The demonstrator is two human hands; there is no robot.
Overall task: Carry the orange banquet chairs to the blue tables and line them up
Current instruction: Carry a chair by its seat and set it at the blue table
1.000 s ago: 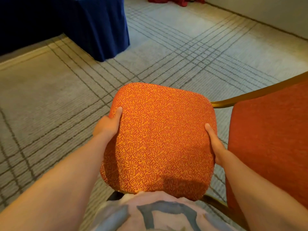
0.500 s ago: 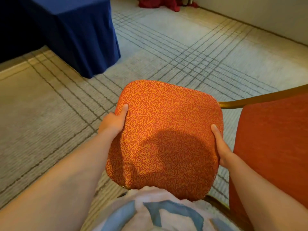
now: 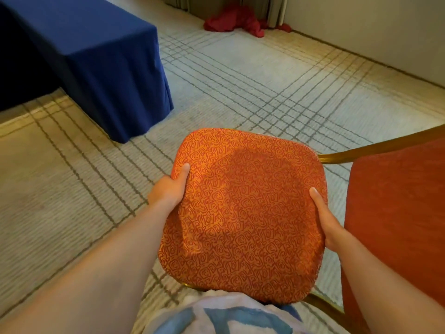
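Both hands are on one orange banquet chair (image 3: 245, 213) with a swirl-patterned padded seat. The left hand (image 3: 168, 191) grasps the seat's left edge, thumb laid on top and fingers hidden underneath. The right hand (image 3: 328, 227) grasps the right edge the same way. The chair appears to be carried clear of the pale grid-lined carpet (image 3: 252, 80) and close against the person's white-and-blue shirt (image 3: 228, 319). Its plain orange fabric backrest (image 3: 397, 213) and gold metal frame (image 3: 375, 147) rise at the right of the view. The blue-draped rectangular table (image 3: 96, 68) stands ahead and to the left, its near corner well apart from the seat's front edge.

The chair legs are hidden under the seat, so on approach they could catch the table's hanging cloth at that corner, or dig into the carpet if set down unevenly. The grip is on soft padding rather than frame, and the backrest's weight on one side could twist the chair out of the right hand. A crumpled red cloth (image 3: 236, 20) by the far wall would be a trip hazard only if the path drifts that way.
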